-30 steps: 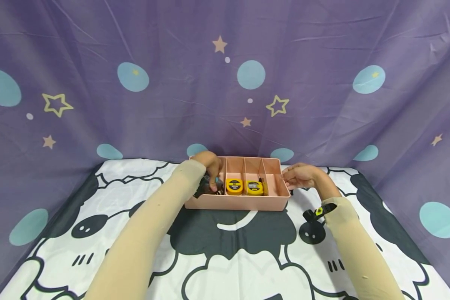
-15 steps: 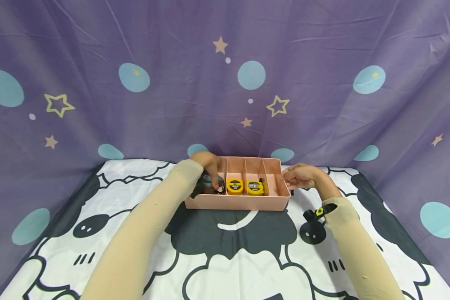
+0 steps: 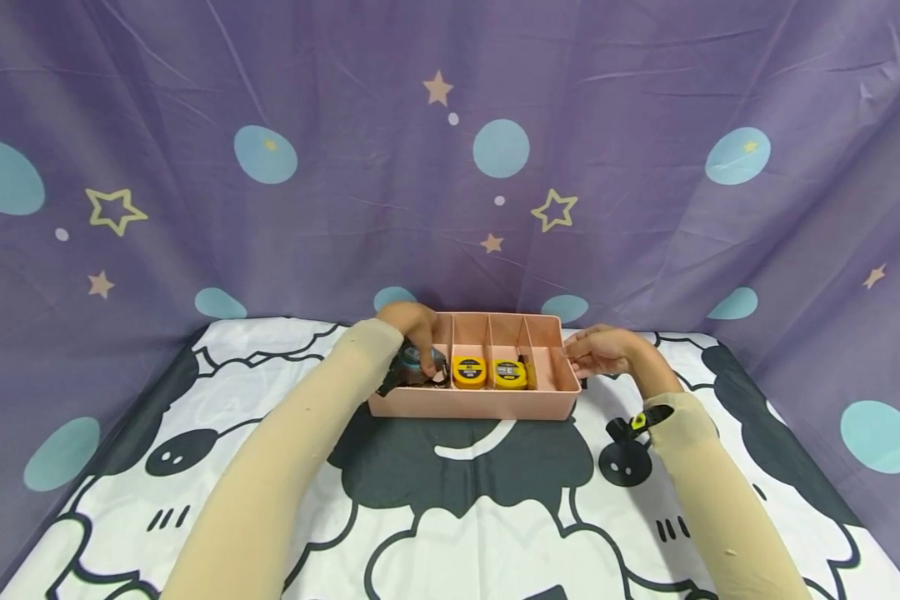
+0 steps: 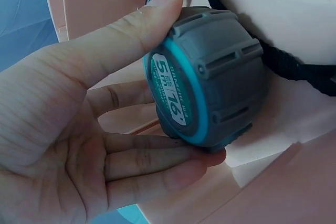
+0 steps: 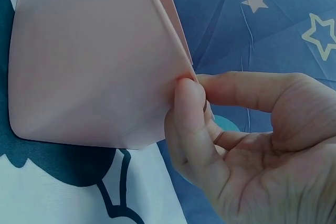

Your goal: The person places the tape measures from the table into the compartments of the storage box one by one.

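A pink box (image 3: 480, 406) with compartments in a row stands at the back of the table. My left hand (image 3: 414, 327) is at its leftmost compartment and holds a grey and teal tape measure (image 4: 226, 72) with a black wrist strap (image 4: 299, 69). In the left wrist view the thumb lies on the upper edge and fingers come under the case. My right hand (image 5: 236, 124) pinches the rim at the box's right end between thumb and finger. In the middle compartments sit an orange-yellow tape measure (image 3: 469, 373) and a yellow tape measure (image 3: 510, 375).
A narrow yellowish thing with a dark tip (image 3: 528, 372) is beside the yellow tape measure; its kind is unclear. The tablecloth (image 3: 480, 542) has a black-and-white cartoon print. Close behind the box hangs a purple curtain (image 3: 390, 217).
The left hand has shifted slightly left, and more of the grey and teal tape measure shows beneath it. The right hand and the box have stayed in place.
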{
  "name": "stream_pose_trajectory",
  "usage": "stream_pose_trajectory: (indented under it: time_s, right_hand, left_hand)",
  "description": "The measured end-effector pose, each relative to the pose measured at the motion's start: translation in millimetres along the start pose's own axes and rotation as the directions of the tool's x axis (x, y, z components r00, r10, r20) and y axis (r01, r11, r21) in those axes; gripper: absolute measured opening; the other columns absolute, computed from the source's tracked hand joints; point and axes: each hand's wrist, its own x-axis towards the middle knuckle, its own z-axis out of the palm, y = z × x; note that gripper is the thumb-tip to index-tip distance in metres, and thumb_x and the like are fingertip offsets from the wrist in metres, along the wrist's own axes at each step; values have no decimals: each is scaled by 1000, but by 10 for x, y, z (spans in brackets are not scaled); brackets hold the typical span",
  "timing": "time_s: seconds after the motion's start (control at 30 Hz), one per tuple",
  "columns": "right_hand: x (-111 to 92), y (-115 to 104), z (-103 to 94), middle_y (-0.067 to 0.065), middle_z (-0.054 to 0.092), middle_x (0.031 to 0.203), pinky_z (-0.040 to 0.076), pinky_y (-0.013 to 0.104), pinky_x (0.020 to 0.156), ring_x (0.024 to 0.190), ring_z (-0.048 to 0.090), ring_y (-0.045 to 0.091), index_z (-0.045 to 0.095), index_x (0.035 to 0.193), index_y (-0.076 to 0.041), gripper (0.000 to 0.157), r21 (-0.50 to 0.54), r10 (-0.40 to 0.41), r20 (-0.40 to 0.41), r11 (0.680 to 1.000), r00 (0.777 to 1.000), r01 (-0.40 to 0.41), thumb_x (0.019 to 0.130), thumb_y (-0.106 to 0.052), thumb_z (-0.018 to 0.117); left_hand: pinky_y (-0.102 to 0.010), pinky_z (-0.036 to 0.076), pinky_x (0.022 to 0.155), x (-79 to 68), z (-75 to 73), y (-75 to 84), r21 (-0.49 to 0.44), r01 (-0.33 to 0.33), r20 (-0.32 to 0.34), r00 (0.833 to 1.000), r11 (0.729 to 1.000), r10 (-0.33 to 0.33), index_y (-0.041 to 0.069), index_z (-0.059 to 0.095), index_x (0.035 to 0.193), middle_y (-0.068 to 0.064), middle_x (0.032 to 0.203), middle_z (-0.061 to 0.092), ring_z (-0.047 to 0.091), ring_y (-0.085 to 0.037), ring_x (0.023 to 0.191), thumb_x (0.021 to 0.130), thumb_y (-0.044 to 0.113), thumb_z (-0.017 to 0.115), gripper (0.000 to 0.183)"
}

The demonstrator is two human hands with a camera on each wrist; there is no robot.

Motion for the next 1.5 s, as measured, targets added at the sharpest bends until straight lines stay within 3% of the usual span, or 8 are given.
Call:
stream_pose_trajectory:
  time_s: [0.2,0.37,0.53,0.77,0.97,1.2,1.5]
  right_hand:
    - [9,-3,4,0,65,80,60,22,72,72,64,8,57,103,-2,13,-7,0,-4,1000,1000,0,104,1,45]
    - [-1,-10,12,0,65,80,59,22,72,72,64,7,56,105,0,12,-11,8,-1,1000,1000,-8,104,0,44]
    - [2,-9,10,0,65,81,59,22,73,73,64,8,56,106,0,12,-9,8,2,1000,1000,-8,104,0,44]
    - [-25,-21,40,0,65,78,60,22,71,71,64,8,59,100,-4,14,-9,25,-16,1000,1000,-25,103,0,46]
    - [-19,-36,29,0,64,79,60,22,72,71,64,7,58,102,-2,11,-42,20,-13,999,1000,-20,103,0,47]
    - [-9,-53,47,-1,65,78,60,22,72,71,64,7,60,102,-2,12,-38,33,-20,999,999,-34,103,0,47]
    - [-13,-63,74,-1,63,80,60,22,72,73,63,7,54,109,2,9,-80,44,-45,996,998,-48,103,-2,49]
  left_hand:
    - [-43,45,114,8,-5,9,21,-7,-6,1000,1000,7,10,54,141,-10,156,46,43,-30,144,80,44,86,77]
    - [-43,42,116,6,2,10,-1,3,-1,1000,1000,-3,12,48,148,-10,161,38,37,-30,148,82,42,84,81]
    - [-43,44,114,3,10,3,2,-2,-10,1000,1000,2,12,51,144,-10,158,42,41,-29,146,82,43,84,77]
    - [-43,42,116,0,31,-31,-15,-12,-10,1000,1000,12,9,46,150,-11,158,43,41,-30,145,81,44,85,87]
    - [-44,42,115,-42,21,-44,-25,-21,-32,999,999,20,8,52,143,-13,156,45,42,-32,144,82,44,84,77]
    - [-41,51,104,-111,32,-82,-25,-36,-72,997,999,34,13,64,125,-8,137,58,55,-27,125,83,42,84,55]
    - [-36,55,87,-127,97,-131,-33,-91,-163,983,995,85,11,65,121,-6,120,63,59,-21,101,84,36,84,49]
